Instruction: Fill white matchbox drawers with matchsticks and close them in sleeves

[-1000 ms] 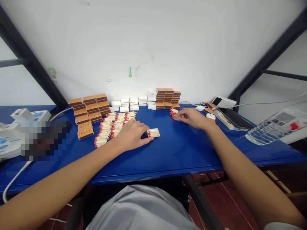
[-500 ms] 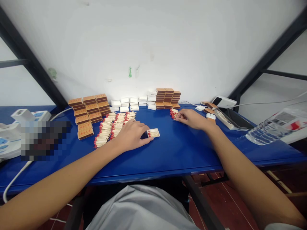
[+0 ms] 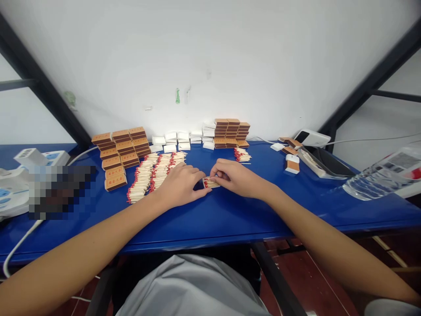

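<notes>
My left hand (image 3: 180, 184) rests on the table, its thumb and fingers closed around the left end of a small white matchbox tray (image 3: 202, 183). Red-headed matches (image 3: 211, 183) lie inside the tray. Over the tray's right part, my right hand (image 3: 232, 176) is closed in a pinch on matches, though its fingers hide most of them. Behind my right hand sits a small pile of matches (image 3: 242, 155). Long rows of matches (image 3: 143, 177) are spread to the left, partly hidden by my left hand.
Stacked brown matchboxes (image 3: 120, 151) stand at the left, with more boxes (image 3: 230, 134) against the wall. White trays (image 3: 171, 139) line the back. On the right are loose boxes (image 3: 292, 164), a clear plastic bottle (image 3: 384, 175) and a white device (image 3: 312, 137). A power strip (image 3: 49, 160) lies far left.
My right hand has moved left and nearer, from the small match pile to the tray. My left hand has stayed at the tray.
</notes>
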A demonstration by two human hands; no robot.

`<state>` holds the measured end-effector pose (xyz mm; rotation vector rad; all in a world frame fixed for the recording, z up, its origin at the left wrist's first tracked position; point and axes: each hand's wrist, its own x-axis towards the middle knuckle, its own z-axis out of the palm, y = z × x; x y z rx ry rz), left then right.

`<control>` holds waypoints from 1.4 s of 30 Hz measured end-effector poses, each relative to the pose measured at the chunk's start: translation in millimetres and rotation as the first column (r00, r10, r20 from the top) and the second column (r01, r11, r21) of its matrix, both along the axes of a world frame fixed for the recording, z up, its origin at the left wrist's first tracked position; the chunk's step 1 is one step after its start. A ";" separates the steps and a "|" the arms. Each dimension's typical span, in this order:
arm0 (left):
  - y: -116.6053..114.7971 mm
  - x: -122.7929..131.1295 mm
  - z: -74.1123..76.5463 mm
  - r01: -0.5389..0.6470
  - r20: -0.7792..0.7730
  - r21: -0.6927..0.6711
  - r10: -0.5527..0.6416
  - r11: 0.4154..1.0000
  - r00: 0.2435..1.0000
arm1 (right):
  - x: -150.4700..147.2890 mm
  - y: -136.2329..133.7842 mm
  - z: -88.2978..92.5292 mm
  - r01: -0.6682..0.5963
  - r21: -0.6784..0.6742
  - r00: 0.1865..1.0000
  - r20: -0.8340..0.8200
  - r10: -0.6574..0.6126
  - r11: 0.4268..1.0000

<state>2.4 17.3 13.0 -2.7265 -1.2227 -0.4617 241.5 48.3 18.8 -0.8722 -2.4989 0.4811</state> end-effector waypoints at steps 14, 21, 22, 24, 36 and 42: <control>1.3 -4.3 -1.9 -0.027 -0.007 -0.009 0.027 1.000 1.000 | 91.4 62.0 5.5 0.417 0.206 0.891 0.100 -0.442 0.886; -0.3 -5.1 0.3 -0.028 0.000 -0.023 0.028 0.999 1.000 | 116.1 81.8 -4.9 0.322 0.037 0.924 0.206 -0.322 0.946; -0.3 -4.9 0.4 -0.027 0.002 -0.027 0.027 0.999 1.000 | 114.9 81.9 -5.7 0.310 0.040 0.930 0.196 -0.312 0.950; -0.3 -4.5 0.4 -0.018 0.008 -0.032 0.019 0.999 1.000 | 113.0 82.1 -7.1 0.299 0.056 0.937 0.171 -0.304 0.953; -1.0 -4.5 1.1 -0.010 0.004 -0.027 0.010 1.000 1.000 | 113.9 84.8 -10.2 0.294 0.069 0.945 0.132 -0.301 0.953; -1.2 -5.0 1.1 -0.012 0.002 -0.016 0.012 1.000 1.000 | 111.6 80.8 -7.1 0.306 0.039 0.934 0.181 -0.308 0.951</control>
